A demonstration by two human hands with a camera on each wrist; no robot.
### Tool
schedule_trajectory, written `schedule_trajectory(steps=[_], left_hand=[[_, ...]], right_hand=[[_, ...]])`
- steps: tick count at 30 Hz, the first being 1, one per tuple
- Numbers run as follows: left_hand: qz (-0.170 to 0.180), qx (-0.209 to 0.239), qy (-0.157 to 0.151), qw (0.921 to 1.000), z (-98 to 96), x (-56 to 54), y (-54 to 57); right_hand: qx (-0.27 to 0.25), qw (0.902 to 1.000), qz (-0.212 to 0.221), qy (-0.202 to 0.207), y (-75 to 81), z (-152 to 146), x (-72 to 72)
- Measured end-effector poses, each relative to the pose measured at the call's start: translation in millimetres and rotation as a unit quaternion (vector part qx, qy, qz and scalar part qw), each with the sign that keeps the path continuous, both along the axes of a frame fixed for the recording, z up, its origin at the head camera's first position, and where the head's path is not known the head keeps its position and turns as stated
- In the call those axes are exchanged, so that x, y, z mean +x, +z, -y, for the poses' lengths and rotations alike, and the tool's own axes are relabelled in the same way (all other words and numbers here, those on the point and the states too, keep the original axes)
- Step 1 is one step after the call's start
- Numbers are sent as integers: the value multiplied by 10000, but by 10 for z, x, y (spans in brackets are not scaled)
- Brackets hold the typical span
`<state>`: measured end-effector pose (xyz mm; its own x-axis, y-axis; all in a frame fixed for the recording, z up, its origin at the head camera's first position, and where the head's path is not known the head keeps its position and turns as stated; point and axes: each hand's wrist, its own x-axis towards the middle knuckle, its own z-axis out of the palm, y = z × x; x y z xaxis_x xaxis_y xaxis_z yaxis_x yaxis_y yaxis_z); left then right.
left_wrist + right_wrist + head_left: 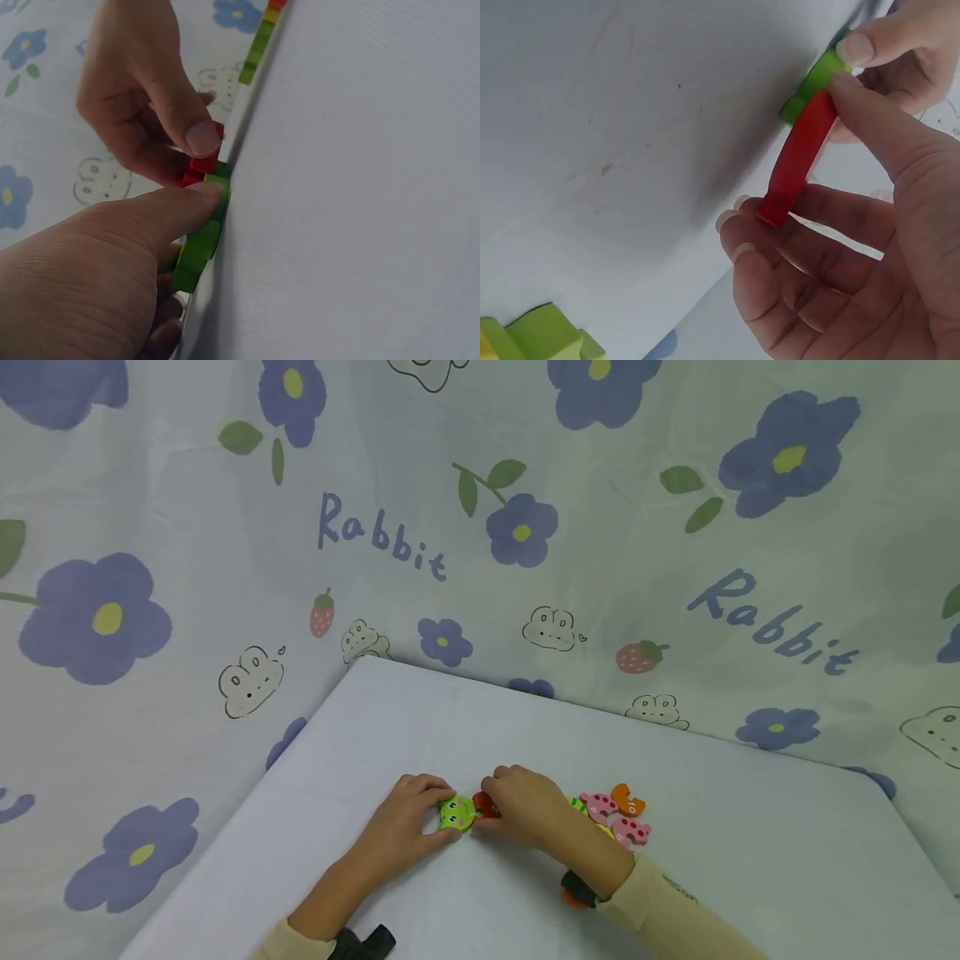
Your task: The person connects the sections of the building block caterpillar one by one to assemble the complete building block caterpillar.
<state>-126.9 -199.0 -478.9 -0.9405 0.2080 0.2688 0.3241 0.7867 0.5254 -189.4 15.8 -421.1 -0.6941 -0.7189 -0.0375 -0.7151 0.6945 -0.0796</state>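
Note:
A green puzzle piece [456,813] with a smiling animal face lies on the white table. My left hand [405,822] pinches it between thumb and fingers, as the left wrist view also shows. Just to its right, my right hand [521,806] grips a red curved piece [802,154] between thumb and fingers. The red piece's near end meets the edge of the green piece [821,79] in the right wrist view. Most of the red piece is hidden behind the right hand in the head view.
Right of the right hand lies a group of pieces: pink spotted ones [632,832], an orange one [628,800] and a green striped one [577,805]. Another orange piece [573,900] shows beside the right wrist. A patterned cloth [480,510] hangs behind the table [750,860].

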Motion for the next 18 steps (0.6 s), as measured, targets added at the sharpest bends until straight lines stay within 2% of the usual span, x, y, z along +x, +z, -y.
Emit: schedule_trajectory(steps=[18], left_hand=[[-174,-107,-101,9997,19,-27,-62]], right_hand=[[542,9978,-236,-312,-31,78,54]])
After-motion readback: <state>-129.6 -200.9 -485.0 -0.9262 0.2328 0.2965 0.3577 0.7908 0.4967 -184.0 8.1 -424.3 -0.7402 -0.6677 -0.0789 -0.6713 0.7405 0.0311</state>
